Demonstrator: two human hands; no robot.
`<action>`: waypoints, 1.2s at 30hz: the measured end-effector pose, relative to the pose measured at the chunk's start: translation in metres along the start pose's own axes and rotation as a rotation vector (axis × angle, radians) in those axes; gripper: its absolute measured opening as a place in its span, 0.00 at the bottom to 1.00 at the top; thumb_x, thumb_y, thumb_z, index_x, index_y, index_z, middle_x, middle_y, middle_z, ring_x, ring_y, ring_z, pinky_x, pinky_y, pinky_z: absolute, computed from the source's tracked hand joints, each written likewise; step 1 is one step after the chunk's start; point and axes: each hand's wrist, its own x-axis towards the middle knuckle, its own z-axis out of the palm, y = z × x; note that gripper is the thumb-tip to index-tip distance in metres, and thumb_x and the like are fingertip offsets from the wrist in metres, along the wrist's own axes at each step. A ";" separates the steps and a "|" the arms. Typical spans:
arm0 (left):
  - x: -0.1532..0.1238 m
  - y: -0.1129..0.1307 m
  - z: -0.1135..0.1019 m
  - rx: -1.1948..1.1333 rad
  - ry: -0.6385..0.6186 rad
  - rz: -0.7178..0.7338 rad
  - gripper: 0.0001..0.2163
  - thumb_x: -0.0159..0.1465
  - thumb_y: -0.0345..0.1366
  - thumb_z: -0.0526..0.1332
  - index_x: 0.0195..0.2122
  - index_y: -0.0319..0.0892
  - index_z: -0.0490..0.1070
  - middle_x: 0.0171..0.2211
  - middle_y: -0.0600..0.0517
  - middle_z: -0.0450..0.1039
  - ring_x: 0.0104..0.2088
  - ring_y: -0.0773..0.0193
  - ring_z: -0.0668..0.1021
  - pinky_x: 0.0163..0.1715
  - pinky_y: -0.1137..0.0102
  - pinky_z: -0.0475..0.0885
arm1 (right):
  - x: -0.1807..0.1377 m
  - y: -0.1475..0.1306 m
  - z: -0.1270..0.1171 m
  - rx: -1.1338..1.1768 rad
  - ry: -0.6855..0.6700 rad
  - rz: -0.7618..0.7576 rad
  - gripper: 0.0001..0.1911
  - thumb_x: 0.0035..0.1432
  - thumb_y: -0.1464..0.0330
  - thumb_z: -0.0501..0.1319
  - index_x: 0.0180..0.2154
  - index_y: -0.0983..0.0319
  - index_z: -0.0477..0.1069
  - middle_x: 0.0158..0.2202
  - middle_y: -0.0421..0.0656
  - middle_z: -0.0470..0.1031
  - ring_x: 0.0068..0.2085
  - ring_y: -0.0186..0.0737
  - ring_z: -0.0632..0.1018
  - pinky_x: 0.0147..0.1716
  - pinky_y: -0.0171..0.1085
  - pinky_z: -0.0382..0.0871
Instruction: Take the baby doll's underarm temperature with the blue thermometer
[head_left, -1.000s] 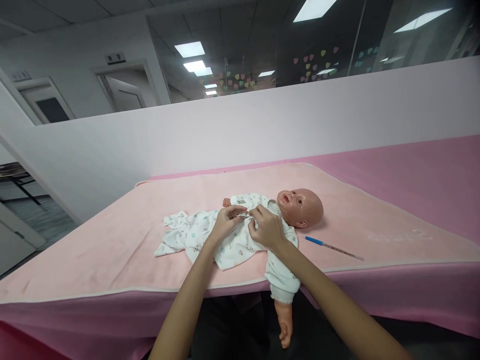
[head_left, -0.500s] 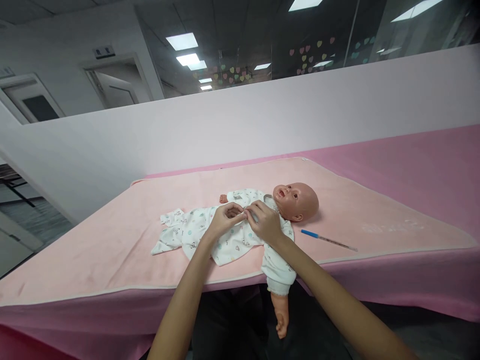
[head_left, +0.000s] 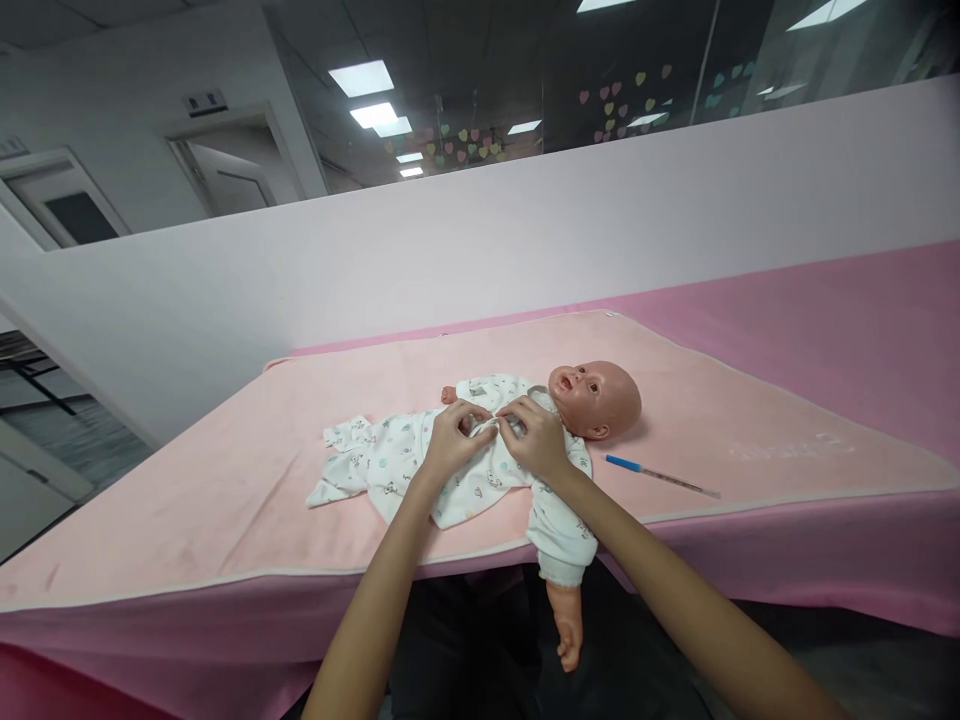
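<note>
A baby doll lies on its back, head to the right, dressed in a white printed baby top and matching trousers. Over the doll's chest, my left hand pinches the front of the top between thumb and fingers. My right hand grips the same cloth just to the right, its fingertips close to those of the left. Whatever fastening lies between the fingertips is too small to make out. One doll arm hangs over the table's near edge.
A peach blanket covers much of the pink-draped table. Right of the doll lies a pen-like stick with a blue cap. A white partition rises behind the table, with glass above it.
My fingers have shifted slightly at the cloth, and the left thumb and fingers show a wider gap. The doll stays in place; the view has tilted a little.
</note>
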 end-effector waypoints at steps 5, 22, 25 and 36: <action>-0.001 -0.001 0.002 0.065 0.008 0.008 0.07 0.53 0.35 0.61 0.33 0.43 0.74 0.27 0.54 0.67 0.25 0.70 0.66 0.27 0.73 0.62 | 0.000 0.000 0.001 -0.026 -0.010 0.009 0.07 0.53 0.73 0.55 0.29 0.60 0.71 0.29 0.40 0.73 0.30 0.35 0.73 0.29 0.33 0.63; -0.005 0.004 0.003 0.155 0.026 0.075 0.05 0.55 0.34 0.58 0.33 0.42 0.70 0.29 0.53 0.68 0.26 0.68 0.66 0.28 0.72 0.62 | 0.000 0.000 0.002 -0.029 -0.001 0.015 0.08 0.54 0.72 0.55 0.29 0.60 0.72 0.29 0.40 0.74 0.31 0.36 0.74 0.29 0.32 0.63; -0.008 0.008 0.003 0.233 0.038 0.113 0.04 0.56 0.34 0.57 0.32 0.43 0.68 0.31 0.52 0.69 0.31 0.65 0.70 0.33 0.70 0.64 | 0.000 0.000 0.002 -0.039 -0.012 0.014 0.08 0.54 0.72 0.55 0.29 0.60 0.72 0.29 0.40 0.74 0.31 0.36 0.74 0.28 0.33 0.63; -0.006 0.003 0.008 0.320 0.033 0.094 0.02 0.54 0.30 0.56 0.29 0.43 0.65 0.30 0.52 0.67 0.34 0.62 0.69 0.36 0.68 0.63 | 0.000 0.000 0.002 -0.046 -0.015 0.009 0.08 0.55 0.71 0.55 0.29 0.60 0.72 0.29 0.40 0.74 0.31 0.35 0.74 0.28 0.32 0.63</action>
